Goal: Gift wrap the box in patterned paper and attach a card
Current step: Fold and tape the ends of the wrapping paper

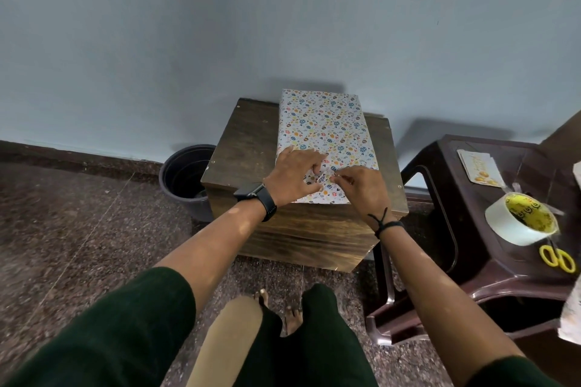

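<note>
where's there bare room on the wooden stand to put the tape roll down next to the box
The wooden stand shows a bare strip left of the wrapped box, back to the wall. A narrower strip runs along the box's right side. The near end is crowded: left hand and right hand work the paper there. The tape roll sits on the plastic stool.

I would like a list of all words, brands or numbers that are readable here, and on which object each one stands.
None can be read with certainty.
Tape roll: dark print on the yellow inner core, too blurred to read.
Card on the plastic stool: a pale yellowish mark, too small to read.
Wrapped box: only coloured patterns, no text.
Watch: its face is dark.
</note>
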